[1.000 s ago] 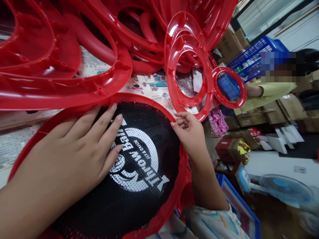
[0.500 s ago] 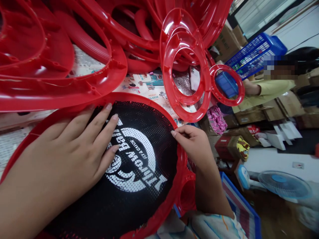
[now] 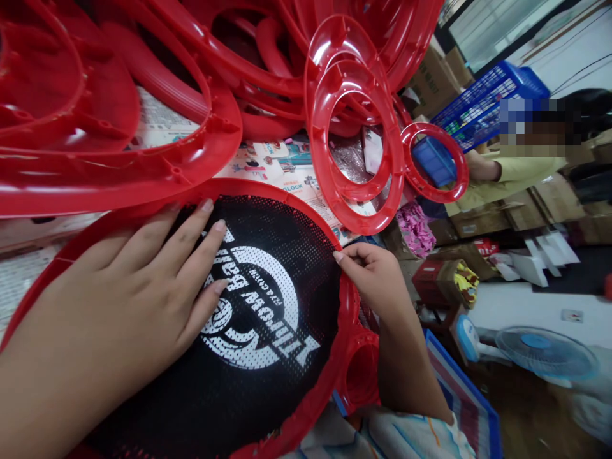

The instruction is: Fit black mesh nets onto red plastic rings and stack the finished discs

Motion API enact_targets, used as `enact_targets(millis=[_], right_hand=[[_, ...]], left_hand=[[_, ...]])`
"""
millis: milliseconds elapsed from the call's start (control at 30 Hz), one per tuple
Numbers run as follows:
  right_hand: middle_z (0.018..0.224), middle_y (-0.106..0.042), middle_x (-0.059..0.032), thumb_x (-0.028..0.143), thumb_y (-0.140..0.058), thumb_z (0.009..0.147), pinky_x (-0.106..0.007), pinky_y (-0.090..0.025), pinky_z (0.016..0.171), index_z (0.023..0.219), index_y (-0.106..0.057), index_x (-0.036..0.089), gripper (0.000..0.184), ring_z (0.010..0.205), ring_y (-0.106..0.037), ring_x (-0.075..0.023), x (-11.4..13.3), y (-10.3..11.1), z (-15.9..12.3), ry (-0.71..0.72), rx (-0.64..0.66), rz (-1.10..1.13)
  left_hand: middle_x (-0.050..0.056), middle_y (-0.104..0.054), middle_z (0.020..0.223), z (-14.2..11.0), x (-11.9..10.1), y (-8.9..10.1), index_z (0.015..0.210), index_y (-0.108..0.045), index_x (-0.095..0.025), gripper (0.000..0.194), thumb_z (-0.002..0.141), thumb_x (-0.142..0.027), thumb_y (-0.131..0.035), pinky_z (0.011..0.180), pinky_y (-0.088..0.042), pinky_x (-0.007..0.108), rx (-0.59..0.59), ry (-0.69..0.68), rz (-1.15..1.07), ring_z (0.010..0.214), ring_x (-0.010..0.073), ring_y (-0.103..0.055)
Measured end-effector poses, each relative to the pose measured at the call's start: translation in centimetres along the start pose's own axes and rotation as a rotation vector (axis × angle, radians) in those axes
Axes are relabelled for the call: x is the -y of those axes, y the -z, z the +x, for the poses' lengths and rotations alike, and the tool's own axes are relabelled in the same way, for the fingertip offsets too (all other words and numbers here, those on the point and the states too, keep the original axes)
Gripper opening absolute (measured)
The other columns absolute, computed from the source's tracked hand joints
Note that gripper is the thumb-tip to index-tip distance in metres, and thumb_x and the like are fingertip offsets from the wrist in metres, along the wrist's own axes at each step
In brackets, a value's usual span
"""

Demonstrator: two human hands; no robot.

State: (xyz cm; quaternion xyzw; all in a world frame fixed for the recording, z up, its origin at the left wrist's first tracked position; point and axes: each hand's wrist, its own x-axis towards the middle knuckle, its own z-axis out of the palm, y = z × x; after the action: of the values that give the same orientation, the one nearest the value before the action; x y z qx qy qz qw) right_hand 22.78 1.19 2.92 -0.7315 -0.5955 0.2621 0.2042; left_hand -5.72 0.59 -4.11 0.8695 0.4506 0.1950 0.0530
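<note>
A round black mesh (image 3: 306, 280) with white printed lettering lies inside a large red plastic ring (image 3: 282, 191) in front of me. My left hand (image 3: 138, 293) rests flat across the mesh and the ring's far left side, fingers stretched out. At the right of the rim, my right hand (image 3: 373, 274) pinches the edge between thumb and curled fingers, where mesh and ring meet. Its fingertips are partly hidden, so I cannot tell whether it grips mesh, ring or both. Small red nubs show along the mesh's border.
Several red rings (image 3: 205, 153) are heaped at the back left. Two nested smaller rings (image 3: 354, 210) lean beyond the mesh. Another person's hand (image 3: 480, 167) is by a small red ring (image 3: 461, 188). A blue crate (image 3: 497, 95), cardboard boxes (image 3: 482, 217) and a fan (image 3: 545, 350) stand to the right.
My right thumb has shifted slightly right, from over the mesh's border onto the rim. The left hand stays in nearly the same place.
</note>
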Motion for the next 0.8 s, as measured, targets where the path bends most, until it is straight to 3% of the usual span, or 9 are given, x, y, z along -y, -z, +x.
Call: enact_targets(millis=[533, 800], right_hand=[[0.065, -0.064, 0.0004, 0.031, -0.067, 0.076, -0.025, -0.040, 0.058, 0.067, -0.067, 0.017, 0.017, 0.061, -0.054, -0.0129, -0.1, -0.2, 0.4, -0.026, -0.001, 0.130], [0.063, -0.062, -0.0003, 0.030, -0.065, 0.079, -0.026, -0.040, 0.057, 0.067, -0.066, 0.020, 0.016, 0.058, -0.052, -0.0137, -1.4, -1.0, -0.1, 0.096, -0.140, -0.131]], left_hand=[[0.012, -0.013, 0.161, -0.2, 0.0, -0.1, 0.154, -0.006, -0.018, 0.071, 0.092, -0.039, -0.031, 0.084, -0.042, 0.060, 0.012, 0.025, 0.064, 0.139, 0.0471, -0.032], [0.015, -0.020, 0.159, 0.0, -0.2, -0.1, 0.154, -0.012, -0.018, 0.069, 0.091, -0.041, -0.030, 0.085, -0.042, 0.064, 0.012, 0.054, 0.039, 0.137, 0.0483, -0.034]])
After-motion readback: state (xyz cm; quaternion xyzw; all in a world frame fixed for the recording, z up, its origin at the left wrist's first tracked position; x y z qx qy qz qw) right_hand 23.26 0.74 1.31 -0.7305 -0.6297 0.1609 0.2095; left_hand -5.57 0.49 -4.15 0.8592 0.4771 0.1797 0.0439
